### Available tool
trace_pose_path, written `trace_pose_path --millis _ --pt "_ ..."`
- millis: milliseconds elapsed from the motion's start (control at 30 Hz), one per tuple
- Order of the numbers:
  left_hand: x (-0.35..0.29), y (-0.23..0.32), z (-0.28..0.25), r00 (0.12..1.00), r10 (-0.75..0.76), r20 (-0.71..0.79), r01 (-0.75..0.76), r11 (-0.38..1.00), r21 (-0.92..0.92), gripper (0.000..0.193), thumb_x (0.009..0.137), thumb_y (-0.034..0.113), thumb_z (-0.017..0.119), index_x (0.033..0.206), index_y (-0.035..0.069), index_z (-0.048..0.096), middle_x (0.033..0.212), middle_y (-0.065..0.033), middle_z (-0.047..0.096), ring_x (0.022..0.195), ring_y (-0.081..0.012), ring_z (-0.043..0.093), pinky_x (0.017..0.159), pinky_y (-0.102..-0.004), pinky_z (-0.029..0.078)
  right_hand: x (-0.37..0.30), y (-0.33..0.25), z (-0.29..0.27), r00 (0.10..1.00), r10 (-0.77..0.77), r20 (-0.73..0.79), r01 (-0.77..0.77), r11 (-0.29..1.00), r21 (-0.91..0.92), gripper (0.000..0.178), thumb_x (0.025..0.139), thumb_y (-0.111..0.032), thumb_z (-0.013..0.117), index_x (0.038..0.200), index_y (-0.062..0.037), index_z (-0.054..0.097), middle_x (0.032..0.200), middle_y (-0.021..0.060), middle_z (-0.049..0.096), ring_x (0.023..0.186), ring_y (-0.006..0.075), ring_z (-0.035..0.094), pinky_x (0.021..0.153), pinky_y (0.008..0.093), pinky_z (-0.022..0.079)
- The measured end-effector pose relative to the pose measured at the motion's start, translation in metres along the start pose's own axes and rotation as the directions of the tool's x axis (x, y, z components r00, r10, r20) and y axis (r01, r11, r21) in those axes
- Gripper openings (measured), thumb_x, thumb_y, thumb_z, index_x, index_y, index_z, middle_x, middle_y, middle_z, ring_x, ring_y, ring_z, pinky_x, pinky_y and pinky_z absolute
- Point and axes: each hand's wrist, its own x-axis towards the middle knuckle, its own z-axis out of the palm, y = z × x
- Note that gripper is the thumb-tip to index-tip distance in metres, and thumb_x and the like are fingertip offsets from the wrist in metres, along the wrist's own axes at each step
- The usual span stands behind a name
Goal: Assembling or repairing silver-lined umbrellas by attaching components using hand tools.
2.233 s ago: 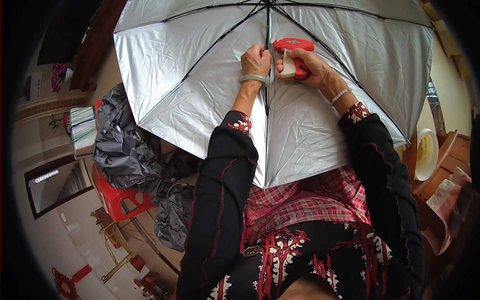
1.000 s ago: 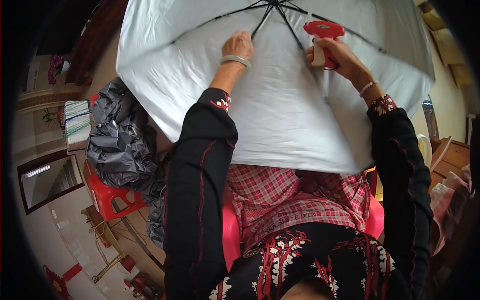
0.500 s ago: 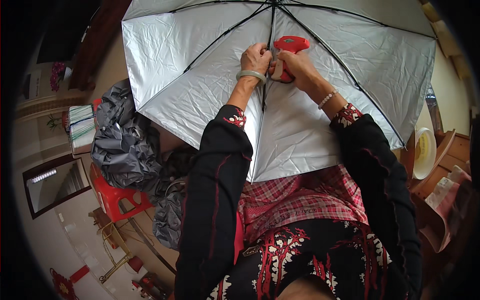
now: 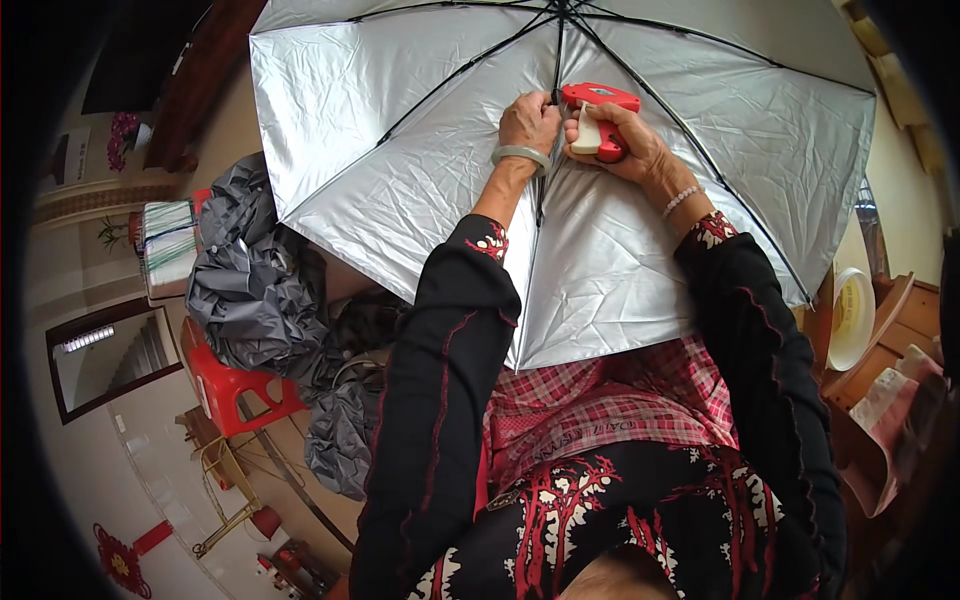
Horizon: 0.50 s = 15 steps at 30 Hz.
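An open umbrella [image 4: 340, 110] spreads its silver inner side before me, with black ribs meeting at the top. My left hand [image 4: 530, 124] is closed on one thin black rib [image 4: 559, 55] near the middle of the canopy; its fingertips partly hide what they pinch. Just to its right, my right hand [image 4: 640, 148] wraps around a red tagging gun [image 4: 604, 96] with a white trigger. The gun's nose points left at the rib beside my left fingers. Whether its tip touches the rib or cloth, I cannot tell.
Crumpled grey umbrella cloth [image 4: 255, 295] is heaped on my left, above a red plastic stool [image 4: 225, 390]. A white round tub [image 4: 850, 318] stands at the right by wooden furniture [image 4: 900, 310]. A plaid apron [image 4: 620, 400] covers my lap.
Both hands and the umbrella have shifted slightly right. The tagging gun has turned and drawn a little away from my left hand, showing more of its white trigger.
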Motion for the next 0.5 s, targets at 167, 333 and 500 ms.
trace_pose_path --millis 167,333,500 --pt "0.0 0.0 -0.002 0.997 -0.048 0.064 0.049 0.998 -0.025 0.025 0.073 0.019 0.053 0.09 0.003 0.061 0.079 -0.0156 0.063 0.074 -0.0288 0.061 0.067 -0.0345 0.047 -0.002 -0.003 0.012 0.995 0.046 -0.085 -0.054 0.993 -0.1 0.026 0.08 -0.012 0.049 0.102 0.0002 0.045 0.086 0.0167 0.059 0.076 0.0269 0.061 0.073 0.045 0.051" --pt "-0.003 -0.003 0.001 1.0 -0.01 0.0 0.01 1.0 -0.027 0.025 0.073 0.018 0.052 0.09 0.003 0.061 0.08 -0.016 0.063 0.074 -0.0289 0.061 0.068 -0.0348 0.047 0.01 0.003 0.005 0.992 -0.02 -0.121 -0.015 0.959 -0.282 0.022 0.08 -0.011 0.048 0.099 0.0003 0.047 0.086 0.0162 0.058 0.074 0.0251 0.061 0.07 0.0439 0.052" --pt "0.0 0.003 0.01 0.998 0.03 -0.053 -0.03 0.999 -0.013 0.022 0.073 0.017 0.051 0.086 0.002 0.06 0.081 -0.0172 0.061 0.076 -0.0311 0.06 0.069 -0.037 0.046 0.005 -0.003 -0.003 0.993 -0.034 -0.116 -0.003 0.952 -0.306 0.018 0.08 -0.012 0.049 0.093 0.0006 0.049 0.085 0.0149 0.058 0.073 0.023 0.061 0.068 0.0415 0.053"
